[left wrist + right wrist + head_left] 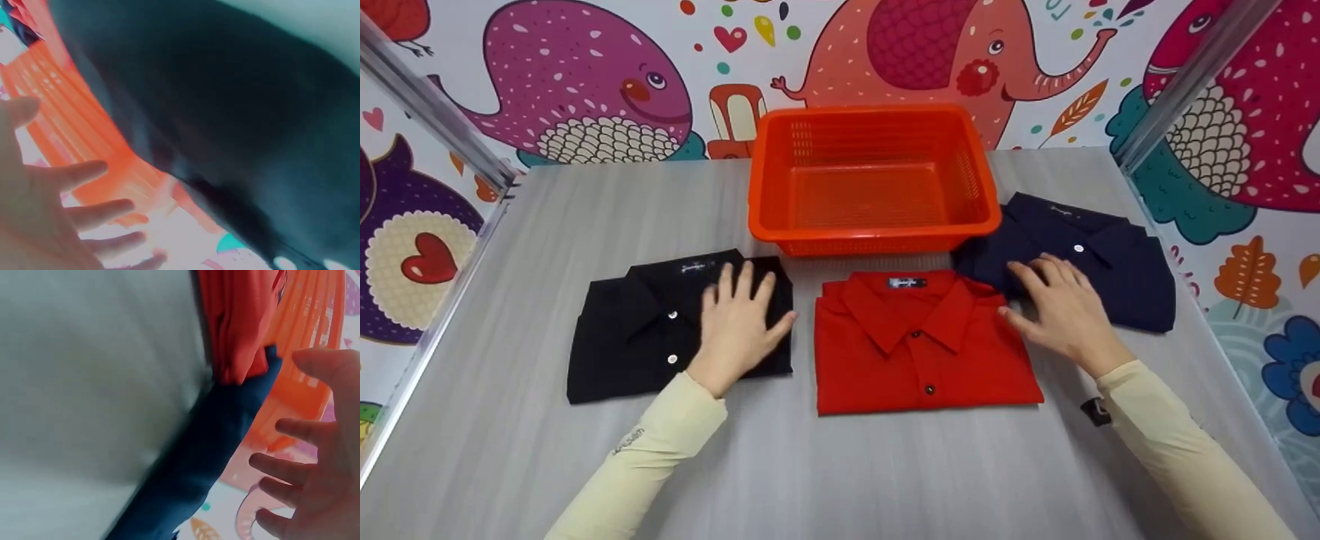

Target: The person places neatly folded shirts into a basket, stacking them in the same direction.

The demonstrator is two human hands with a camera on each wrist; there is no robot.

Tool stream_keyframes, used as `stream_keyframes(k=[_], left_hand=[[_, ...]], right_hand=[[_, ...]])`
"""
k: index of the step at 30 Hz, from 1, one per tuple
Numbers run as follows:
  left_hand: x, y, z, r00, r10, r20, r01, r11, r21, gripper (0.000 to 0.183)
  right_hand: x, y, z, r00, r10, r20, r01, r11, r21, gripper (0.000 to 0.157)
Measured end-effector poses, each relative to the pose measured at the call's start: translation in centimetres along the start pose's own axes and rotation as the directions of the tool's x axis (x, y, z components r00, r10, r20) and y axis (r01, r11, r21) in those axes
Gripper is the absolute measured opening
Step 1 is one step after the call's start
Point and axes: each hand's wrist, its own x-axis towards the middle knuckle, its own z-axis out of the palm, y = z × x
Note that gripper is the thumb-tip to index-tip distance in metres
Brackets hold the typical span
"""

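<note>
A folded black shirt (622, 352) with white buttons lies on the left of the table. My left hand (739, 322), fingers spread, is over its right part; whether it touches the cloth I cannot tell. In the middle lies a folded red shirt (870, 375), collar towards the basket. A folded navy shirt (1132, 277) lies at an angle on the right, its left corner meeting the red shirt. Over the navy shirt's near left edge is my right hand (1061, 315), fingers spread, with its thumb near the red shirt's right side. Both hands hold nothing.
An orange plastic basket (877, 244) with nothing inside stands at the back middle, behind the red shirt. A small black object (1096, 411) lies beside the right sleeve. Walls with cartoon animals (585, 67) and metal corner posts (1192, 90) enclose the grey table (780, 465).
</note>
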Motion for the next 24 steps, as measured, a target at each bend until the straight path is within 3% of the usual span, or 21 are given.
stream_keyframes(k=[6,10,14,17,20,22,24], left_hand=[[0.1,2.2,0.9,0.989,0.141,-0.043,-0.143,0.988,-0.051,0.051],[-0.1,3.3,1.7,0.986,0.164,-0.025,-0.166,0.977,-0.136,0.036],[-0.3,4.2,2.3,0.986,0.165,0.023,-0.155,0.958,-0.24,0.028],[-0.2,4.6,2.5,0.985,0.152,0.084,-0.116,0.937,-0.33,0.025],[0.1,5.0,2.2,0.975,0.119,0.188,-0.024,0.896,-0.444,0.022],[0.3,5.2,1.8,0.956,0.097,0.276,0.065,0.849,-0.524,0.024],[0.5,5.3,1.5,0.926,0.072,0.371,0.172,0.793,-0.584,0.034]], right_hand=[[-0.7,-1.9,0.4,1.0,0.009,0.018,-0.007,0.998,-0.059,0.046],[-1.3,-2.6,0.9,0.996,0.052,0.074,-0.045,0.995,-0.088,0.043],[-1.5,-2.9,1.5,0.989,0.105,0.108,-0.104,0.994,-0.013,0.04],[-1.5,-3.1,1.8,0.981,0.145,0.129,-0.154,0.986,0.065,0.037],[-1.4,-3.3,1.9,0.973,0.172,0.156,-0.193,0.972,0.13,0.035],[-1.2,-3.3,1.7,0.966,0.18,0.183,-0.212,0.962,0.172,0.035],[-1.0,-3.4,1.6,0.956,0.188,0.225,-0.235,0.95,0.204,0.04]])
